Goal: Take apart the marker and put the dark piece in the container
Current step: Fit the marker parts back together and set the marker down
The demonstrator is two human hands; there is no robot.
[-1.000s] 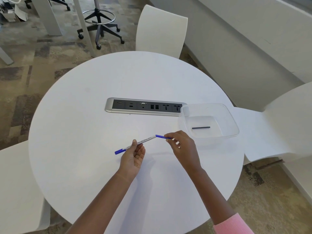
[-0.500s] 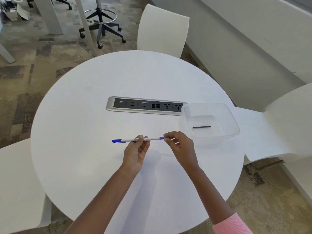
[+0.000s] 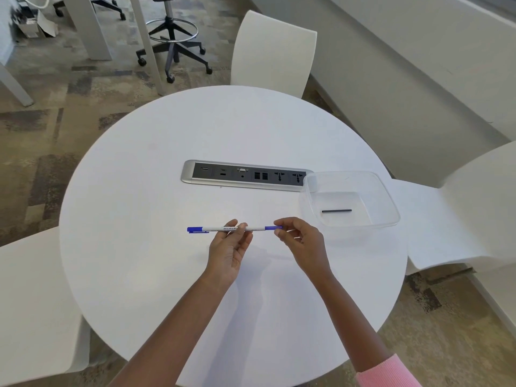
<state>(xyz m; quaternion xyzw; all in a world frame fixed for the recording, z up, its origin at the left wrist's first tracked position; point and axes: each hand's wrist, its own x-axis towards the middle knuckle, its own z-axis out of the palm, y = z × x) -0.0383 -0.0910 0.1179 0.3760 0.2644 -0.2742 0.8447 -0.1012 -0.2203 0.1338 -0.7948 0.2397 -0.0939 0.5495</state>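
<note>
A white marker (image 3: pixel 223 228) with blue ends lies level above the round white table (image 3: pixel 139 219). My left hand (image 3: pixel 227 251) pinches its barrel near the middle. My right hand (image 3: pixel 303 241) pinches the blue right end between thumb and fingertips. The blue cap with its clip sticks out to the left of my left hand. A clear plastic container (image 3: pixel 391 202) sits at the table's right edge, just right of my right hand. A thin dark stick (image 3: pixel 336 211) lies flat on the container's floor.
A grey socket panel (image 3: pixel 245 175) is set into the table's centre, touching the container's left corner. White chairs stand at the far side (image 3: pixel 272 51), right (image 3: pixel 474 213) and near left (image 3: pixel 30 303). A rolling stool (image 3: pixel 173 37) stands on the carpet beyond.
The marker swung from tilted, left end low, to level. Both hands rose slightly and kept their grip on it.
</note>
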